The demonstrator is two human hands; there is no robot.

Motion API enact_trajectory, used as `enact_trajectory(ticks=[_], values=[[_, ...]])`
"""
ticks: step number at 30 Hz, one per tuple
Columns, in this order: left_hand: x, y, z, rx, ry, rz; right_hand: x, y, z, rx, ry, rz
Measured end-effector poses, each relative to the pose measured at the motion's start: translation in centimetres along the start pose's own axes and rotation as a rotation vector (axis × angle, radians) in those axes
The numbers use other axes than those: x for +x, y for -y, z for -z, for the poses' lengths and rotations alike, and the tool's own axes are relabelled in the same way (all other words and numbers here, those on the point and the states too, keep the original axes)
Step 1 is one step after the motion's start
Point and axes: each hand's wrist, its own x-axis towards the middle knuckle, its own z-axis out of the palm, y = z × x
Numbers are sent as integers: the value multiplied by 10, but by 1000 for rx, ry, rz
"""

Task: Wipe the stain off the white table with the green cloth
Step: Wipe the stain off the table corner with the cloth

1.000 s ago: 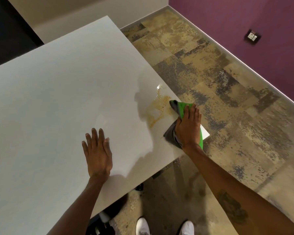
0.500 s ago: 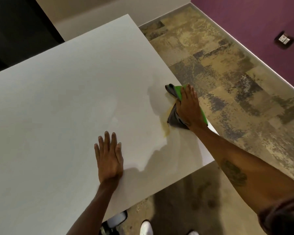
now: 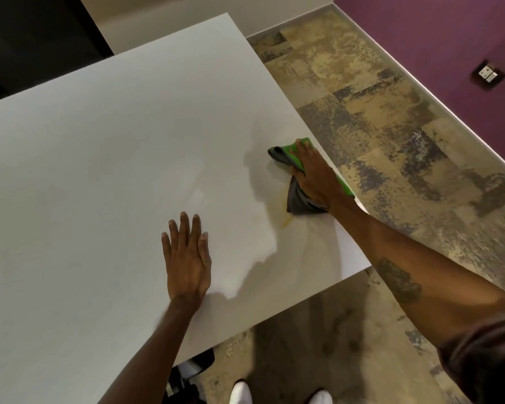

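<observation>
Right grip (image 3: 315, 179) presses green cloth (image 3: 295, 154) beside stain (image 3: 283, 212); no writing legible.

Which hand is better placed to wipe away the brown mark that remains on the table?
The right hand. It already presses the green cloth flat on the white table, right beside the remaining stain. The left hand lies flat and empty, farther from it.

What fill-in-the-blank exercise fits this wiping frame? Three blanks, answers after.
1. The right hand presses a cloth that is grey and ____.
2. The left hand lies ____ on the white table, fingers extended.
3. The leftover stain is ____ in colour.

Missing words: green; flat; yellowish-brown
</observation>
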Motion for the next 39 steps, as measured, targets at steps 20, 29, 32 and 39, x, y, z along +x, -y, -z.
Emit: enact_trajectory(ticks=[20, 29, 32, 39], values=[[1, 11, -1, 62, -62, -100, -111, 114, -73, -49, 245, 440], [-6, 19, 2, 12, -80, -158, -169, 145, -82, -40, 270, 432], [-5, 21, 3, -59, -69, -179, -183, 149, -84, -27, 266, 437], [-7, 29, 4, -395, -53, -124, -210, 155, -87, -24, 353, 541]])
